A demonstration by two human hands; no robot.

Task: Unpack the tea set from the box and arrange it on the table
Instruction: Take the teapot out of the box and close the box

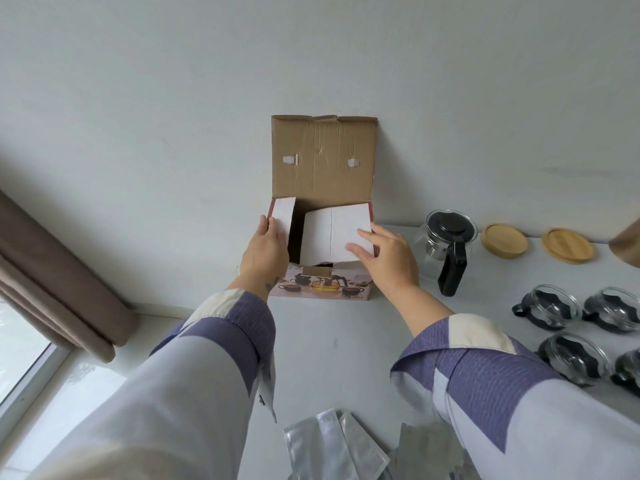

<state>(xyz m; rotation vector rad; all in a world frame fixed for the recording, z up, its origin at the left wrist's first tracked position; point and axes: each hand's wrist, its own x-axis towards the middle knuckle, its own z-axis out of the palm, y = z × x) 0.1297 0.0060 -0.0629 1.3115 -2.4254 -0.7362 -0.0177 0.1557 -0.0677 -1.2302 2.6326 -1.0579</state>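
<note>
The tea set box [322, 287] stands open against the wall, its brown lid [323, 155] upright. My left hand [265, 249] holds the small white side flap [283, 216] at the box's left edge. My right hand [384, 258] rests flat on the larger white cardboard insert [334, 233] on the right side. A glass teapot [446, 244] with black lid and handle stands on the table to the right. Several glass cups with black holders [550, 310] [611, 308] [573, 356] sit further right and nearer.
Two round wooden coasters [504, 240] [568, 249] lie by the wall behind the cups. Silver foil packets [332, 445] lie at the table's near edge. A brown curtain [59, 282] and a window [20, 355] are on the left.
</note>
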